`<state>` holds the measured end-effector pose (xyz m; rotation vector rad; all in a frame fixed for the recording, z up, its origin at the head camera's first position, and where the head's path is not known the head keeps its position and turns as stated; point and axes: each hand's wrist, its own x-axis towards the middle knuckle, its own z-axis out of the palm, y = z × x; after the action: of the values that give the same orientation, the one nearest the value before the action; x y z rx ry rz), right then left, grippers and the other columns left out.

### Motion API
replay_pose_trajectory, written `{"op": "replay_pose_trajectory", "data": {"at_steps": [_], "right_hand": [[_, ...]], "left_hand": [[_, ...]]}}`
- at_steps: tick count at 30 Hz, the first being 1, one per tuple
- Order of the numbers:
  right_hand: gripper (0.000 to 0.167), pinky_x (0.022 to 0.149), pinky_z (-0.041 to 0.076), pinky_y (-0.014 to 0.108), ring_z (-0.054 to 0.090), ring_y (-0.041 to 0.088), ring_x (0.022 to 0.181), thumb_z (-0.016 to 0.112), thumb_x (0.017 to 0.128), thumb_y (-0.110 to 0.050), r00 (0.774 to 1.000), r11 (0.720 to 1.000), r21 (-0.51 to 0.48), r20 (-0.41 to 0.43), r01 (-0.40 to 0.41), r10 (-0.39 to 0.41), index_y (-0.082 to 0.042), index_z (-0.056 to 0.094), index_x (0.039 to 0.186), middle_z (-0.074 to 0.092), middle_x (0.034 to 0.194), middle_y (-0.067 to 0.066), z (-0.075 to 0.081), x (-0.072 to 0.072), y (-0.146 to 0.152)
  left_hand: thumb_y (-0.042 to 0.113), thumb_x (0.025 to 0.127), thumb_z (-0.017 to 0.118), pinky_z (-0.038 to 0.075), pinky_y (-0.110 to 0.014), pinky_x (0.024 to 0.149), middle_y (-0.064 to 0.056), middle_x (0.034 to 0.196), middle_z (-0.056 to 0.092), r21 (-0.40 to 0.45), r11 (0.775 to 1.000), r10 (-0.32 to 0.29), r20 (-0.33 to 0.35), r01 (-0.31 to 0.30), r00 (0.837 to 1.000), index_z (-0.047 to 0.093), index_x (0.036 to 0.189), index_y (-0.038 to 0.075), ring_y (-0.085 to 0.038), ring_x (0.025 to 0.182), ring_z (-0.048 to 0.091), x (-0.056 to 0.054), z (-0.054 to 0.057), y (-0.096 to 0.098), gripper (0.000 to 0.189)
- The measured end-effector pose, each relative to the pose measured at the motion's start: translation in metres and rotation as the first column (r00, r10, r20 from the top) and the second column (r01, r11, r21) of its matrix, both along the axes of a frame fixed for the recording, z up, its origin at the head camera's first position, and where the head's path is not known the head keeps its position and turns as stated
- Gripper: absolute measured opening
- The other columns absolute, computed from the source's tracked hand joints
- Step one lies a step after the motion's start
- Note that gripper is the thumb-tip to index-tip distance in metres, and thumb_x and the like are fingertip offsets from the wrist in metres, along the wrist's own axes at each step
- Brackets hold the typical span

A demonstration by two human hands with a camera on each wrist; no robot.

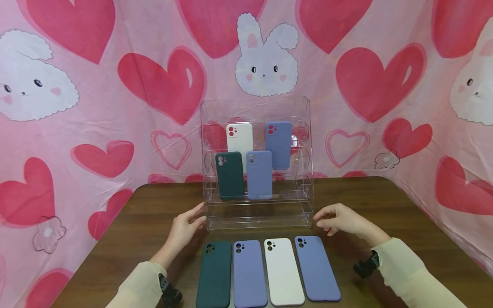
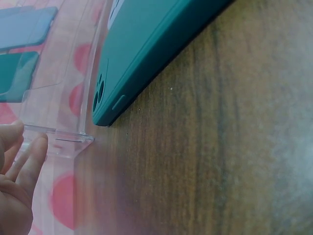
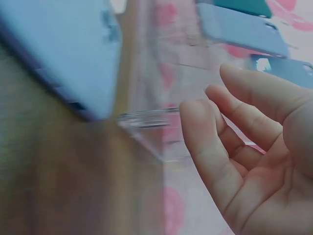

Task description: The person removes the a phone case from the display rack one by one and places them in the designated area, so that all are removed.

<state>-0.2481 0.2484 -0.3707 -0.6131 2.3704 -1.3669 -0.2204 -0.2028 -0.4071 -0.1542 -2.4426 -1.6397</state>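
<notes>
A clear tiered display rack [image 1: 259, 223] stands on the table. My left hand [image 1: 184, 226] is at its lower left side, fingertips at the edge; whether they touch cannot be told. Beside the lower right corner is my right hand [image 1: 340, 220], fingers loosely bent and holding nothing. On the rack's upper level are a white phone case [image 1: 239, 136] and a blue phone case [image 1: 279, 145]. Below them stand a dark green case [image 1: 231, 177] and a lavender case [image 1: 259, 175]. In front lie another green case [image 1: 214, 276], lavender case [image 1: 250, 273], white case [image 1: 284, 273] and blue case [image 1: 317, 269].
The wooden table [image 1: 161, 205] has rounded far corners. Behind it hangs a pink cloth [image 1: 292, 13] printed with hearts and rabbits. Black wrist cameras sit on both sleeves, the left one [image 1: 169, 293] close to the green case on the table.
</notes>
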Motion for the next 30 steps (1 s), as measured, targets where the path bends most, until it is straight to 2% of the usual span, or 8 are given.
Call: {"op": "replay_pose_trajectory", "data": {"at_steps": [9, 14, 19, 25, 30], "right_hand": [[0.036, 0.064, 0.055, 0.038, 0.061, 0.031, 0.072, 0.065, 0.086, -0.014, 0.996, 1.0, -0.028, -0.087, 0.004, -0.007, 0.012, 0.057, 0.11, 0.058, 0.083, 0.017, 0.037, -0.007, 0.004], [0.037, 0.067, 0.055, 0.039, 0.059, 0.028, 0.077, 0.066, 0.086, -0.016, 0.991, 0.998, -0.053, -0.124, 0.041, -0.047, 0.009, 0.057, 0.113, 0.058, 0.087, 0.018, 0.056, -0.014, -0.003], [0.039, 0.07, 0.055, 0.041, 0.058, 0.033, 0.08, 0.066, 0.086, -0.017, 0.98, 0.991, -0.097, -0.165, 0.093, -0.108, 0.007, 0.057, 0.115, 0.059, 0.093, 0.017, 0.074, -0.025, -0.015], [0.038, 0.069, 0.055, 0.039, 0.059, 0.03, 0.08, 0.064, 0.087, -0.014, 0.972, 0.986, -0.13, -0.193, 0.106, -0.13, 0.008, 0.055, 0.117, 0.057, 0.096, 0.022, 0.089, -0.035, -0.031], [0.037, 0.069, 0.055, 0.041, 0.059, 0.034, 0.082, 0.064, 0.088, -0.015, 0.97, 0.985, -0.133, -0.198, 0.113, -0.138, 0.006, 0.055, 0.117, 0.056, 0.097, 0.023, 0.097, -0.041, -0.043]], "left_hand": [[-0.003, 0.084, 0.063, 0.053, -0.032, 0.074, -0.017, 0.124, 0.055, 0.018, 1.0, -0.006, 0.001, 0.006, 1.0, 0.052, 0.131, 0.006, -0.029, 0.099, 0.06, 0.0, 0.0, 0.0, 0.049], [-0.003, 0.083, 0.064, 0.054, -0.031, 0.073, -0.018, 0.123, 0.056, 0.01, 1.0, -0.003, -0.002, 0.003, 1.0, 0.052, 0.13, 0.005, -0.029, 0.098, 0.061, 0.0, 0.0, -0.001, 0.049], [-0.003, 0.083, 0.064, 0.054, -0.031, 0.073, -0.018, 0.122, 0.056, 0.006, 1.0, 0.003, -0.002, -0.003, 1.0, 0.053, 0.13, 0.005, -0.029, 0.099, 0.061, 0.0, 0.0, -0.001, 0.049], [-0.001, 0.083, 0.065, 0.054, -0.032, 0.073, -0.017, 0.123, 0.056, 0.011, 1.0, 0.004, -0.001, -0.004, 1.0, 0.054, 0.13, 0.006, -0.028, 0.098, 0.061, 0.001, -0.001, 0.0, 0.049], [-0.002, 0.083, 0.065, 0.054, -0.031, 0.072, -0.017, 0.122, 0.056, 0.012, 1.0, 0.007, -0.01, -0.007, 1.0, 0.054, 0.129, 0.006, -0.028, 0.098, 0.061, 0.001, -0.001, 0.0, 0.048]]}}
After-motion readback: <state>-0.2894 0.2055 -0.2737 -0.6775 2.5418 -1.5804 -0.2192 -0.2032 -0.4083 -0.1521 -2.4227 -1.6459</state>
